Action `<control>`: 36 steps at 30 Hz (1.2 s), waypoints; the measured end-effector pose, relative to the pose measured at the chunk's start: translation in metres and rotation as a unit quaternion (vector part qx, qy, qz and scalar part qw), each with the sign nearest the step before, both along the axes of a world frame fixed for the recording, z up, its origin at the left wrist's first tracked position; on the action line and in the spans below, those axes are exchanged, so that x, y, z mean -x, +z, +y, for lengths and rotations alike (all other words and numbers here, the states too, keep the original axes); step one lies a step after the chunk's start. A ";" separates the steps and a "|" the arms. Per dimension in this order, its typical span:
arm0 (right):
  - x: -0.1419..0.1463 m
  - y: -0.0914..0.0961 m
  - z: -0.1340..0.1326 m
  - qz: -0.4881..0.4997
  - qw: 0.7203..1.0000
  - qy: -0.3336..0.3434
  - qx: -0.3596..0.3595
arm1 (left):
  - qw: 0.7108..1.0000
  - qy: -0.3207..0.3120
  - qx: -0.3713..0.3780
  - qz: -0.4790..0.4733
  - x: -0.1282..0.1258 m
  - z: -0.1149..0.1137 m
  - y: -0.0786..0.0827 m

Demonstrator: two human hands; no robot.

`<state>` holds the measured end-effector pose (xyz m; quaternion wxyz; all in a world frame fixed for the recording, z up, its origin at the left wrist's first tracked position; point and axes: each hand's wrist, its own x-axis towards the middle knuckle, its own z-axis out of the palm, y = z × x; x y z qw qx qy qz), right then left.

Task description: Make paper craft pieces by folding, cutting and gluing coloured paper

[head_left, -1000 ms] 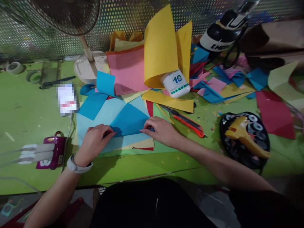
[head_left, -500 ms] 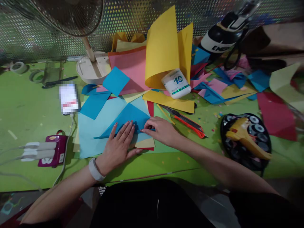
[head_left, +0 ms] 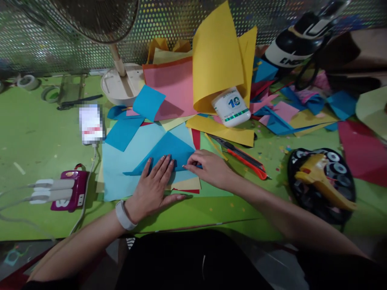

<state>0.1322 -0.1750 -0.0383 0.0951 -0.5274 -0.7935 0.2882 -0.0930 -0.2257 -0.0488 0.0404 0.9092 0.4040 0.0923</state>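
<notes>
A blue sheet of paper, folded into a triangle, lies on a light blue sheet in front of me. My left hand rests flat on the fold's lower edge, fingers spread and thumb out to the right. At the triangle's right corner, my right hand pinches the blue paper between thumb and fingers. An orange and black utility knife lies just right of that hand. Two smaller blue paper squares lie at the upper left of the light blue sheet.
A fan, a yellow sheet, a white jar and paper scraps stand or lie at the back. To the left are a phone and a purple power adapter; a yellow-handled tool rests on a black tray at right.
The whole view has shifted slightly, so things sit a little further right. Both hands keep their places on the folded blue paper, with hardly any movement.
</notes>
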 end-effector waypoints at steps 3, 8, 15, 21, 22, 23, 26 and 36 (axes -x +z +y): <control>0.000 0.000 0.001 0.005 1.000 0.007 -0.005 | 1.000 0.003 0.007 0.004 0.000 0.000 0.001; 0.000 0.000 0.000 -0.003 1.000 0.007 -0.014 | 1.000 0.002 0.005 0.011 0.001 0.000 0.000; 0.001 0.003 0.002 -0.026 0.999 0.011 -0.021 | 1.000 0.001 0.000 0.015 0.002 0.002 -0.002; -0.005 0.004 0.006 -0.074 0.995 0.030 -0.062 | 1.000 -0.001 -0.005 0.014 0.002 0.003 -0.003; -0.007 0.003 0.007 -0.086 0.994 0.028 -0.069 | 1.000 -0.001 -0.006 0.015 0.002 0.003 -0.003; -0.009 0.003 0.007 -0.099 0.992 0.026 -0.075 | 1.000 -0.002 -0.008 0.016 0.002 0.004 -0.003; -0.022 0.002 0.009 -0.144 0.984 0.012 -0.101 | 1.000 -0.002 -0.013 0.014 0.003 0.004 -0.004; -0.003 0.022 -0.037 -0.094 0.960 0.006 -0.266 | 0.999 -0.016 -0.040 -0.003 0.005 0.008 -0.009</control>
